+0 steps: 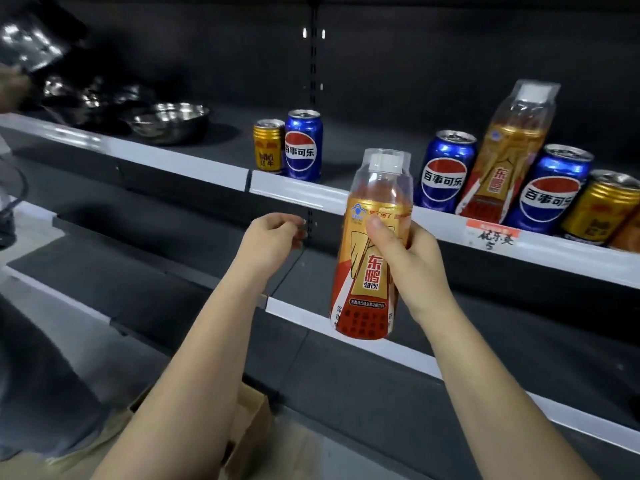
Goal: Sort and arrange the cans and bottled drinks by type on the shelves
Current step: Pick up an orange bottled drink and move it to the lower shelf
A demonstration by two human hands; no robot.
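My right hand (405,258) grips an orange and gold bottled drink (370,282) upright in front of the upper shelf (298,190). My left hand (273,237) hovers just left of it, fingers loosely curled, holding nothing. On the shelf stand a small gold can (268,147) and a blue cola can (304,145) side by side. Further right are another blue cola can (445,168), a tilted bottle of the same orange drink (505,150), a third blue cola can (550,188) and a gold can (599,207) at the frame edge.
Steel bowls (169,121) lie on the shelf's left part. A lower shelf (381,344) runs below my hands. An open cardboard box (242,427) sits low beneath my left arm. A red and white price tag (491,233) hangs on the upper shelf rail.
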